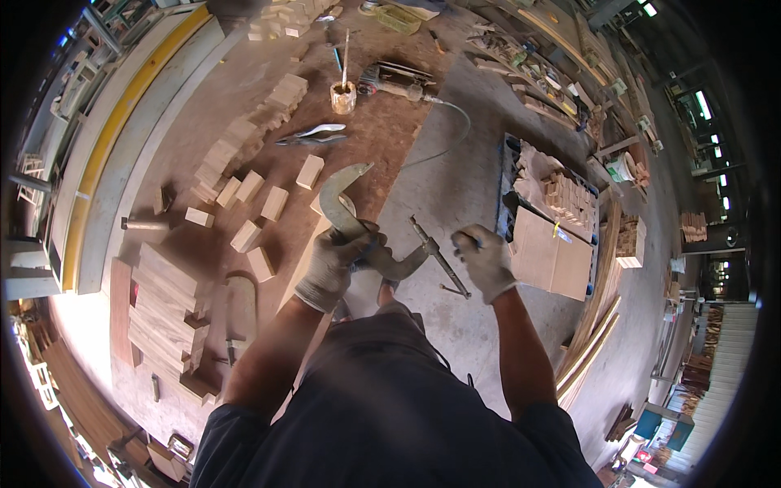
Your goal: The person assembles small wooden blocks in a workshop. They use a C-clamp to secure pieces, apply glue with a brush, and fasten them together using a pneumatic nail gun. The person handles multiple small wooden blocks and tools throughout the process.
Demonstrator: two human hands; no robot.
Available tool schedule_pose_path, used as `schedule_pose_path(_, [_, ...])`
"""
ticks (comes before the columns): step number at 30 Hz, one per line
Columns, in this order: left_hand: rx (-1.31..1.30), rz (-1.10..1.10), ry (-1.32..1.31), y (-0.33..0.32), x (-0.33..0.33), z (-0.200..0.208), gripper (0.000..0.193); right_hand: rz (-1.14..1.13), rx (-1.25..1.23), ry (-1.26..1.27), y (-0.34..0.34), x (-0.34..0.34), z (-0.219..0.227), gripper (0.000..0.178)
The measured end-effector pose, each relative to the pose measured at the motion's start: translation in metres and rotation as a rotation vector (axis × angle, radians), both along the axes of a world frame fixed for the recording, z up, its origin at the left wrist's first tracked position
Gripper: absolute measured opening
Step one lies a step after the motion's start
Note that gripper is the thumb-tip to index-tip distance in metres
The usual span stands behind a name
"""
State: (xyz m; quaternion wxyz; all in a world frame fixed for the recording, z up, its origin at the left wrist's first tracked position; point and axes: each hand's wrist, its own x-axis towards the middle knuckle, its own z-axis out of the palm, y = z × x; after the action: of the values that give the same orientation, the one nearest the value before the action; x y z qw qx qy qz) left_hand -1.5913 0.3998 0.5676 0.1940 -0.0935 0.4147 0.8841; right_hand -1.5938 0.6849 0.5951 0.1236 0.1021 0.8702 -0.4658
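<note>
My gloved left hand (pixel 329 260) is wrapped round the curved frame of a large metal C-clamp (pixel 335 193), held up in front of my body. The clamp's screw with its sliding cross bar (pixel 439 256) points toward my right hand (pixel 486 259). That hand, also gloved, is closed with curled fingers, a little right of the screw and apart from it; nothing shows in it. Below the clamp lies a brown worktable (pixel 374 134) with several loose wooden blocks (pixel 275 203). A pale board (pixel 301 272) lies along the table edge, partly hidden by my left hand and arm.
Stacked wooden pieces (pixel 167 301), a second clamp (pixel 242 305) and a hammer (pixel 146 225) lie at left. Farther off are pliers (pixel 313 138), a glue pot (pixel 342 99) with a brush and a power tool (pixel 399 81) with a hose. A cardboard-covered pallet (pixel 547 252) stands right.
</note>
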Motion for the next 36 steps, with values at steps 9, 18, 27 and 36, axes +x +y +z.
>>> schedule_pose_path(9, [0.164, 0.073, -0.072, 0.002, -0.009, -0.015, 0.026, -0.059, -0.512, -0.03, 0.029, 0.075, -0.043, 0.038])
schedule_pose_path(18, [0.12, 0.063, -0.161, 0.004, -0.01, -0.011, 0.029, -0.279, 0.227, 0.419, 0.034, 0.071, -0.033, 0.043])
schedule_pose_path(27, [0.083, 0.086, -0.175, 0.001, -0.006, -0.039, 0.03, 0.031, -0.136, 0.34, 0.025, 0.066, -0.03, 0.037])
schedule_pose_path(36, [0.077, 0.151, -0.249, -0.005, -0.011, -0.038, 0.027, -0.358, -0.539, 0.081, 0.033, 0.071, -0.043, 0.043])
